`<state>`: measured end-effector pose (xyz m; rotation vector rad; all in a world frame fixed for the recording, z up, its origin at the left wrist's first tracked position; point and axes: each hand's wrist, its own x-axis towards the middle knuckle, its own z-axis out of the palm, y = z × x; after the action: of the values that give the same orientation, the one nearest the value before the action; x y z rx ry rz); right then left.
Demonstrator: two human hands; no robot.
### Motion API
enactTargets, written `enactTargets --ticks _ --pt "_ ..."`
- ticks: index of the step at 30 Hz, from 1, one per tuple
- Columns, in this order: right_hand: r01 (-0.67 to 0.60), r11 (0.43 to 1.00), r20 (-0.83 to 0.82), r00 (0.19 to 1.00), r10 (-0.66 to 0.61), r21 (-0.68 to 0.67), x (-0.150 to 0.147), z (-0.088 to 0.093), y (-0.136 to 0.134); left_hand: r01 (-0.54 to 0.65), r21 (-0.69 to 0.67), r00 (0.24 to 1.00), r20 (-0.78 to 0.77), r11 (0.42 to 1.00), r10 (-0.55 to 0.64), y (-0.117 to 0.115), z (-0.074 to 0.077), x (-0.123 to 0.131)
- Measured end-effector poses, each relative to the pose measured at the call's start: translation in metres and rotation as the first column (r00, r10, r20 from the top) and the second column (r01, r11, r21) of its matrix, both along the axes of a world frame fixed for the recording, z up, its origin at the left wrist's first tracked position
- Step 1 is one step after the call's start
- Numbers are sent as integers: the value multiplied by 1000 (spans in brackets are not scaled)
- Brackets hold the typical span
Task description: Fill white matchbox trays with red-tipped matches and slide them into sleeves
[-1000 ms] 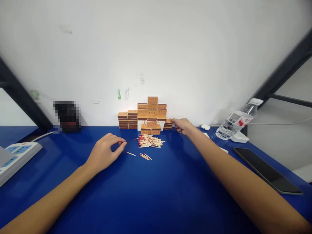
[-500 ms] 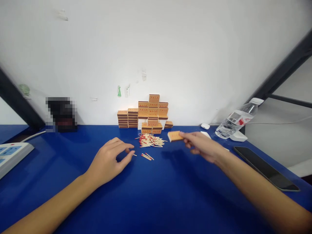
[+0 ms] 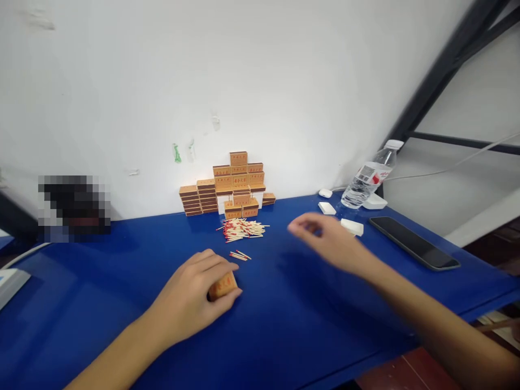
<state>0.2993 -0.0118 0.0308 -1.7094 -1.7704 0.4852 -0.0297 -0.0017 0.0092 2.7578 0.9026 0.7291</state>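
In the head view, my left hand (image 3: 190, 303) is curled around an orange matchbox (image 3: 223, 285), thumb on the near side and fingers on the far side, low over the blue table. My right hand (image 3: 325, 238) is raised at the right, its thumb and fingertips drawn together, with nothing visible between them. A few loose matches (image 3: 240, 255) lie just beyond the held matchbox. Farther back is a heap of red-tipped matches (image 3: 244, 229). Behind the heap, matchboxes (image 3: 239, 180) are stacked in a stepped structure against the wall, with two columns of matchboxes (image 3: 199, 199) to its left.
A tilted water bottle (image 3: 368, 181), a white earbud case (image 3: 325, 193), small white pieces (image 3: 327, 208) and a black phone (image 3: 414, 242) occupy the right side of the blue table (image 3: 264, 336). At the left are a pixelated dark object (image 3: 75, 203) and a power strip (image 3: 12, 284).
The matchbox has passed from my right hand to my left, which has closed around it. My right hand no longer holds it. The view has turned to the right.
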Motion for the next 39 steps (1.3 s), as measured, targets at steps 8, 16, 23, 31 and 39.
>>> enactTargets --ticks 8,16,23,31,39 --pt "298 954 283 913 -295 31 147 -27 6 -243 -131 949 -238 961 208 29 36 -49" --pt "124 957 136 977 -164 263 41 4 -2 -180 -62 968 -186 982 166 22 22 -33" --pt "-610 791 74 792 606 41 -100 -19 -10 -49 -39 993 -112 998 45 9 8 -11" --pt "-308 951 16 951 308 26 -87 -16 26 -75 -62 993 -98 995 69 -2 1 -1" --pt "-337 932 123 928 352 -131 -97 -22 33 -37 -107 994 -108 994 25 -4 -5 0"
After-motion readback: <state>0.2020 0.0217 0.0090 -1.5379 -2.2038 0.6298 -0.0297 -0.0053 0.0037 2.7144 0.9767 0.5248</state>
